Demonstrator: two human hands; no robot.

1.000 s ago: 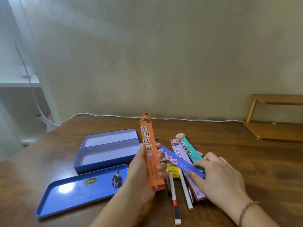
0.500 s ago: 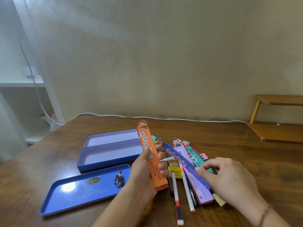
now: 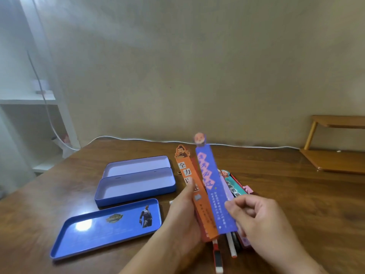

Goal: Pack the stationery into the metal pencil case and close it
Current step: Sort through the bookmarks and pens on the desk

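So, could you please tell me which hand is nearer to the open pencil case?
Left. The left hand holds the orange bookmark just right of the pencil case; the right hand, pinching the purple bookmark, is farther right.

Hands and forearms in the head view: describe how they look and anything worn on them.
Both the left hand and the right hand are bare, with no gloves or rings visible. The forearms are bare too, with no sleeve reaching into view. No bracelet or watch shows on either wrist in this picture, though the right hand is motion-blurred. Fingernails look short and unpainted.
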